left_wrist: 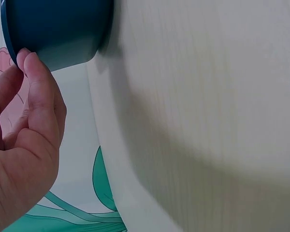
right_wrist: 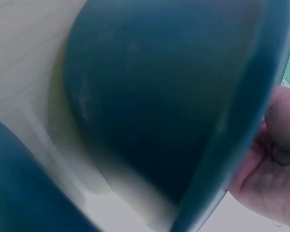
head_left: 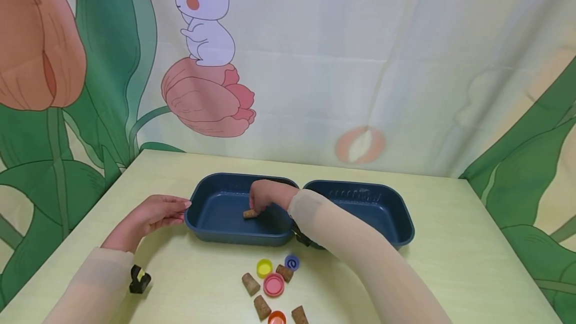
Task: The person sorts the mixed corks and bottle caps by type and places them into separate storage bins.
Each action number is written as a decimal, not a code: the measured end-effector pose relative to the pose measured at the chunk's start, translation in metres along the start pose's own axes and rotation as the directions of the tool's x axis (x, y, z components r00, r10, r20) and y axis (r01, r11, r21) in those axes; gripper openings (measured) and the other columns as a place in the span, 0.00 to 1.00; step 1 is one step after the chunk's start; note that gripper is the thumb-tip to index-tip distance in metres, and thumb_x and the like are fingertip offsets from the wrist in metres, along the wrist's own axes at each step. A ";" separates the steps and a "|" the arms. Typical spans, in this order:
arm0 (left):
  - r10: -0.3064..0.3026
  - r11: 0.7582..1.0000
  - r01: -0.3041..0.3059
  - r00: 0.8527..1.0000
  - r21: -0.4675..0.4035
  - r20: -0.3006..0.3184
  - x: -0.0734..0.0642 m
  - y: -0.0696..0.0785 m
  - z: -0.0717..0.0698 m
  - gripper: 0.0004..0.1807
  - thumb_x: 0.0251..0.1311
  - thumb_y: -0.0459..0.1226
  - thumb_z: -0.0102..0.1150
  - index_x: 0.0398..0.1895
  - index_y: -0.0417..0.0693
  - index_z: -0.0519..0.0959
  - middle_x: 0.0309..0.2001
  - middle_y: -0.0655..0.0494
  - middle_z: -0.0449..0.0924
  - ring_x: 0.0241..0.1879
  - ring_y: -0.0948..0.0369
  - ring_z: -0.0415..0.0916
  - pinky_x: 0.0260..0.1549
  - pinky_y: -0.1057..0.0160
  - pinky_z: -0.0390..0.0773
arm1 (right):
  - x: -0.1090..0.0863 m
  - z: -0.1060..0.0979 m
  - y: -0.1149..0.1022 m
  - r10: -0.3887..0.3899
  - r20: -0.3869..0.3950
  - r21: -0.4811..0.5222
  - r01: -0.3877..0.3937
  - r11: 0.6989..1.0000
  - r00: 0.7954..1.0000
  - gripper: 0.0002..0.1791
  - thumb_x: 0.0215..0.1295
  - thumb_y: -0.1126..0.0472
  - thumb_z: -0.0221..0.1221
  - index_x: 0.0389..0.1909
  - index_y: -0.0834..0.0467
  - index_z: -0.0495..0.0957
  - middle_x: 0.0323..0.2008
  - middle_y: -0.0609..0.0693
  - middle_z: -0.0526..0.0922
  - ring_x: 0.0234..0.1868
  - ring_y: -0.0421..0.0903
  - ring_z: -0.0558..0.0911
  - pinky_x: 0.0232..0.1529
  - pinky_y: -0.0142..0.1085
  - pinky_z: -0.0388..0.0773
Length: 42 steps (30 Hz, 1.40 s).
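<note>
Dark blue and glossy, with rounded corners and a flared lip, the main tray [head_left: 243, 238] anchors the scene. At its left end the left hand [head_left: 159, 211] pinches the rim between thumb and fingers; the left wrist view shows this grip but only that end of the tray. Inside the main tray, the right hand [head_left: 266, 195] grasps the right end of a tan, speckled cork [head_left: 249, 214], fingers covering that end; whether the cork touches the tray floor is hard to tell. The right wrist view is blurred, and a tray wall there hides the fingertips. Just right of the main tray sits a matching second tray [head_left: 387, 219], its near left part hidden by the right sleeve [head_left: 355, 244]. In front of the main tray, on a pale, wood-grained table [head_left: 450, 244], lie four rough, tapered corks [head_left: 250, 284] and four round, shallow caps: a yellow cap [head_left: 264, 268], a blue cap [head_left: 292, 263] bearing a dark curled mark, a pink cap [head_left: 274, 285] and an orange cap [head_left: 276, 318]. The orange cap and one cork are cut off by the head view's lower edge. Behind the main tray hangs a creased cloth [head_left: 306, 64] printed with tulips and a rabbit.
</note>
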State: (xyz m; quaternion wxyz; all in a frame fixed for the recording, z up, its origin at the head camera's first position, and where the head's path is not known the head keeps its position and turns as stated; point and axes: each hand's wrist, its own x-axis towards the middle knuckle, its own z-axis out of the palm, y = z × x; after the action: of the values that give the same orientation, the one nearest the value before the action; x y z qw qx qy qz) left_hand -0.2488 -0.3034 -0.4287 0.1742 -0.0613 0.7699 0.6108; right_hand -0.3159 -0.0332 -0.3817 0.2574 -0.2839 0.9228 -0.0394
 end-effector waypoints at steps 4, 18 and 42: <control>-0.002 1.000 0.002 1.000 0.007 -0.001 0.000 0.001 0.001 0.19 0.74 0.37 0.56 0.56 0.28 0.78 0.27 0.64 0.85 0.28 0.70 0.83 0.34 0.73 0.87 | 0.013 0.002 0.006 -0.010 0.023 -0.019 0.011 1.000 1.000 0.11 0.72 0.65 0.61 0.52 0.61 0.85 0.42 0.51 0.85 0.29 0.37 0.72 0.33 0.25 0.72; -0.012 1.000 0.012 1.000 0.009 -0.005 0.002 -0.004 -0.001 0.20 0.74 0.38 0.56 0.57 0.28 0.78 0.27 0.64 0.85 0.28 0.69 0.83 0.35 0.72 0.87 | 0.033 -0.001 0.027 -0.006 0.190 0.191 -0.031 0.981 0.982 0.19 0.75 0.68 0.55 0.64 0.58 0.79 0.63 0.55 0.82 0.64 0.51 0.82 0.65 0.42 0.81; -0.002 1.000 0.002 1.000 0.002 0.010 0.001 -0.002 -0.002 0.19 0.74 0.36 0.56 0.57 0.27 0.78 0.27 0.64 0.85 0.28 0.70 0.83 0.34 0.72 0.87 | -0.016 -0.043 0.036 -0.144 0.064 0.127 0.135 0.983 0.987 0.20 0.77 0.65 0.54 0.66 0.61 0.77 0.61 0.57 0.84 0.59 0.50 0.85 0.60 0.37 0.83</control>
State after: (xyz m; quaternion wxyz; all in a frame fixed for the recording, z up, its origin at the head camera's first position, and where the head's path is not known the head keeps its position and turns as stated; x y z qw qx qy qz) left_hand -0.2492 -0.3057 -0.4299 0.1786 -0.0591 0.7696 0.6102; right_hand -0.3443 0.0026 -0.3454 0.3044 -0.3330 0.8864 -0.1032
